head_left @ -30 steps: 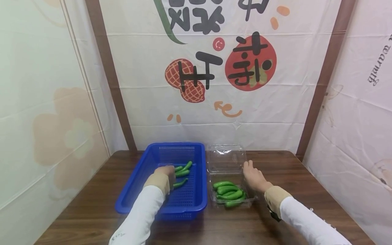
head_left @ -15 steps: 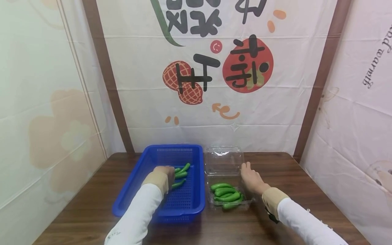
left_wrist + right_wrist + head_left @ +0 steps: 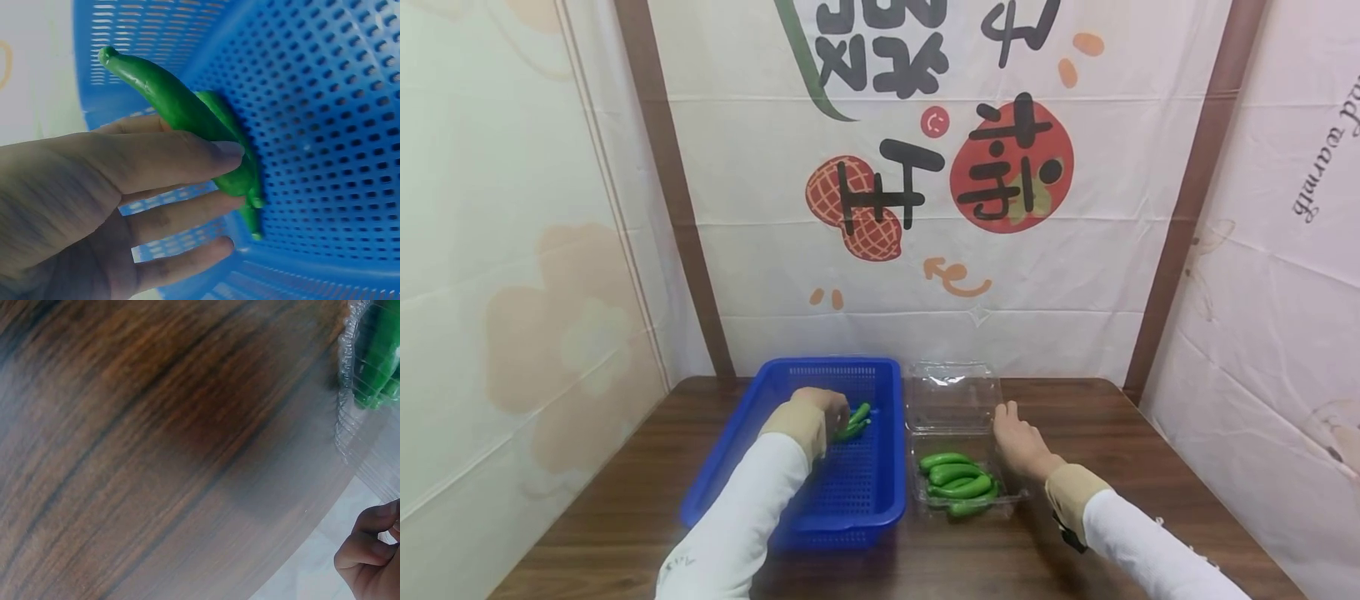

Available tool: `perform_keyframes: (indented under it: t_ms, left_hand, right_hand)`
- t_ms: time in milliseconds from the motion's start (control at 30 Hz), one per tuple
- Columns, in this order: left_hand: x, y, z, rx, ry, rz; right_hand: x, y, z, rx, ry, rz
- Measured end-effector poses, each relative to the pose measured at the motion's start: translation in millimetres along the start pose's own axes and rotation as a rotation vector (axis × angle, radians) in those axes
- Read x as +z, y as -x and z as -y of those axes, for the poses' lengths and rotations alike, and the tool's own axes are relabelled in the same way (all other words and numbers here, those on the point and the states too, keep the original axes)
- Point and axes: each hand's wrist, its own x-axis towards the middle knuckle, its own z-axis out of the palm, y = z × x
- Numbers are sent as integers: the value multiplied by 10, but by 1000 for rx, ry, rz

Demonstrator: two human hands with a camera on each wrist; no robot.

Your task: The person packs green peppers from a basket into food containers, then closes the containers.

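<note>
Inside the blue basket (image 3: pixel 887 500), the left hand (image 3: pixel 822 402) pinches a green pepper (image 3: pixel 169 94) between thumb and fingers, as the left wrist view shows. Other green peppers (image 3: pixel 252 219) lie on the basket floor just behind it. The right hand (image 3: pixel 1024 442) is at the right side of the clear plastic box (image 3: pixel 953 400); in the right wrist view the right hand (image 3: pixel 372 550) has its fingers bent at the box's edge. Several green peppers (image 3: pixel 958 487) lie in the box, whose lid stands open at the back.
The basket and the box stand side by side on a brown wooden table (image 3: pixel 1075 417). A printed white cloth (image 3: pixel 760 275) hangs behind the table, with more cloth at both sides.
The left hand has moved a little to the right and back within the basket, over the peppers there. The right hand has stayed at the box's side.
</note>
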Motion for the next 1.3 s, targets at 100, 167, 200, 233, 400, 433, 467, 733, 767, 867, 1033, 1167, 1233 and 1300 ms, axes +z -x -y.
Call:
perform_keyframes:
  t_ms: [100, 167, 200, 233, 400, 433, 467, 733, 767, 867, 1033, 1167, 1233, 1300]
  left_hand:
    - [-96, 54, -76, 47, -36, 4]
    - [-148, 91, -134, 40, -12, 0]
    - [-175, 93, -159, 46, -11, 8]
    - [-203, 83, -182, 55, -9, 18]
    - [-337, -45, -291, 128, -16, 52]
    - [-359, -74, -314, 144, -14, 50]
    - [-377, -99, -337, 158, -8, 45]
    - [-400, -257, -529, 345, -22, -13]
    - [-395, -259, -555, 355, -23, -21]
    - [-369, -260, -640, 391, -17, -32]
    - [-303, -288, -805, 462, -3, -30]
    - [-199, -337, -917, 518, -20, -21]
    - [-133, -357, -959, 530, -30, -18]
    - [-74, -369, -996, 533, -33, -16]
  right_hand:
    - [3, 2, -8, -2, -6, 8]
    - [6, 1, -13, -2, -2, 12]
    - [6, -3, -14, -2, 2, 14]
    - [3, -3, -13, -3, 3, 13]
    - [-15, -9, -9, 6, 1, 19]
    - [-17, -10, -8, 10, -4, 21]
    - [-19, -9, -6, 15, -8, 24]
    - [-3, -7, -8, 5, -1, 15]
    - [-2, -8, -7, 0, 0, 10]
    - [0, -7, -8, -5, 9, 6]
    - [-11, -5, -6, -10, 18, -8]
    - [-13, -1, 1, -14, 10, -2]
    - [-10, 4, 8, -10, 11, 6]
    - [0, 6, 7, -10, 9, 8]
